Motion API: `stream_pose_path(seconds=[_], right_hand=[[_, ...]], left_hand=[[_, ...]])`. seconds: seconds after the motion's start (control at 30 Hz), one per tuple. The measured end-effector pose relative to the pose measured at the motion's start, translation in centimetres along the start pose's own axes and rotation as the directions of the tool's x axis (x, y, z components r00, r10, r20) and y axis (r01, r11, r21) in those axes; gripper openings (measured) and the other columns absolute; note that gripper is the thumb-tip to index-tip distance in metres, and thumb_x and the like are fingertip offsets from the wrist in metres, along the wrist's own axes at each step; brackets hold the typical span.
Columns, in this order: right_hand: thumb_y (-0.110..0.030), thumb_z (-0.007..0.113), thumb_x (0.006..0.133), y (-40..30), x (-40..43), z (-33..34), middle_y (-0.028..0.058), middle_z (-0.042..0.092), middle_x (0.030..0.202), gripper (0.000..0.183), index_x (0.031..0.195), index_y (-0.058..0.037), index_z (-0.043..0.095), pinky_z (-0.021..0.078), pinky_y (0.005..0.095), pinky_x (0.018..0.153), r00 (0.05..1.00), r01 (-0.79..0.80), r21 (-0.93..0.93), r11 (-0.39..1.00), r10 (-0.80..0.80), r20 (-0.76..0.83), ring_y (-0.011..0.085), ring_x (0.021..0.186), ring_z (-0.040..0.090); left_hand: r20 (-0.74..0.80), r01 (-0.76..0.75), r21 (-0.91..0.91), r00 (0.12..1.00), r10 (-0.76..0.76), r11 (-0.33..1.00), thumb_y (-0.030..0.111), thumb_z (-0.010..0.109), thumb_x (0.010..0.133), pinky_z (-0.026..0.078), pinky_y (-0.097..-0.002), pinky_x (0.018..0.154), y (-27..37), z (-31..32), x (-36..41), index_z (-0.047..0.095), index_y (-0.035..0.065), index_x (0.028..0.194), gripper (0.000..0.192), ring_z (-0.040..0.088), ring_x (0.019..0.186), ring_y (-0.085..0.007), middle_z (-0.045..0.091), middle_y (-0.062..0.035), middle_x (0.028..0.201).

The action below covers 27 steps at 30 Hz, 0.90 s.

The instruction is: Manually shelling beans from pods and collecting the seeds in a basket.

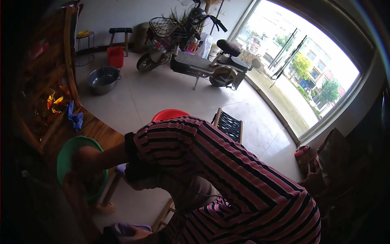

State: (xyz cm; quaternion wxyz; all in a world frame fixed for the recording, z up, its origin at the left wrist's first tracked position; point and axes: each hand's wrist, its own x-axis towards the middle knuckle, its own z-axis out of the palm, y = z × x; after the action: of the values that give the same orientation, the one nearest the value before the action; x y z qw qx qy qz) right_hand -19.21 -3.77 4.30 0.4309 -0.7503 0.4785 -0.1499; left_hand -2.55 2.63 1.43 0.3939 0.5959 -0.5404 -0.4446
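A green plastic basin (pixel 65 152) stands at the left, at the edge of a brown wooden table (pixel 102 128). My right hand (pixel 83 158) reaches down into it from a striped sleeve with a dark cuff; its fingers are lost in shadow. My left hand (pixel 73 183) is at the basin's near rim, its forearm coming up from the bottom edge. Some dim contents (pixel 93 183) lie in the basin, too dark to name. Whether either hand grips anything is hidden by the dark.
A crumpled blue wrapper (pixel 75 117) lies on the table beside shiny orange-gold wrappers (pixel 56 102). On the floor are a metal basin (pixel 103 80), a red bucket (pixel 115 57), a red basin (pixel 170 114), a folding stool (pixel 228 125) and purple slippers (pixel 123 228). Further off stands an electric scooter (pixel 195 65).
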Motion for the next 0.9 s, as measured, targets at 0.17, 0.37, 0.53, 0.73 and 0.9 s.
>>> stream_pose_path(seconds=[0.17,0.37,0.53,0.73,0.9], right_hand=[[-0.031,0.071,0.075,-0.5,0.6,0.5,0.0101,0.066,0.094,0.033,0.097,-0.0074,0.066,0.0522,0.0339,0.079,1.000,-0.027,-0.021,0.999,0.027,0.011,0.0210,0.091,0.064],[-0.032,0.073,0.074,0.4,1.5,1.3,0.0104,0.066,0.095,0.035,0.097,-0.0059,0.065,0.0525,0.0331,0.079,0.990,-0.140,0.029,0.990,0.139,0.039,0.0206,0.091,0.064],[-0.034,0.072,0.075,2.4,2.3,2.2,0.0101,0.067,0.092,0.033,0.094,-0.0080,0.068,0.0528,0.0315,0.076,0.996,-0.083,0.068,0.994,0.086,-0.040,0.0193,0.086,0.065],[-0.034,0.072,0.075,1.4,1.3,1.8,0.0098,0.067,0.091,0.032,0.093,-0.0083,0.068,0.0528,0.0314,0.076,0.992,-0.127,0.127,0.984,0.123,0.037,0.0189,0.085,0.065],[-0.035,0.072,0.075,1.2,1.1,1.7,0.0097,0.068,0.091,0.032,0.093,-0.0085,0.068,0.0528,0.0313,0.076,0.993,-0.117,0.131,0.984,0.113,0.038,0.0185,0.085,0.065]], left_hand=[[-0.028,-0.022,-0.090,0.999,0.019,0.996,0.026,0.054,0.093,0.045,-0.0273,0.072,-6.2,-1.0,3.8,0.057,0.0013,0.105,0.028,0.052,0.083,-0.0128,0.059,-0.0061,0.096],[-0.025,-0.017,-0.211,1.000,0.012,0.977,0.022,0.057,0.093,0.044,-0.0256,0.070,-5.9,-0.5,3.9,0.057,0.0016,0.103,0.022,0.051,0.080,-0.0104,0.060,-0.0046,0.091],[0.015,-0.085,-0.036,0.996,0.085,0.996,0.024,0.053,0.095,0.044,-0.0258,0.072,-7.7,-0.9,5.2,0.056,0.0021,0.103,0.024,0.051,0.083,-0.0108,0.059,-0.0044,0.093],[0.123,0.038,-0.273,0.992,-0.004,0.961,0.027,0.052,0.095,0.044,-0.0270,0.074,-5.6,0.4,3.9,0.054,0.0047,0.106,0.025,0.050,0.086,-0.0127,0.057,-0.0049,0.097],[0.202,-0.015,-0.209,0.978,0.058,0.978,0.031,0.052,0.095,0.045,-0.0304,0.080,-8.4,-0.6,6.1,0.052,0.0046,0.119,0.036,0.053,0.093,-0.0170,0.056,-0.0084,0.109]])
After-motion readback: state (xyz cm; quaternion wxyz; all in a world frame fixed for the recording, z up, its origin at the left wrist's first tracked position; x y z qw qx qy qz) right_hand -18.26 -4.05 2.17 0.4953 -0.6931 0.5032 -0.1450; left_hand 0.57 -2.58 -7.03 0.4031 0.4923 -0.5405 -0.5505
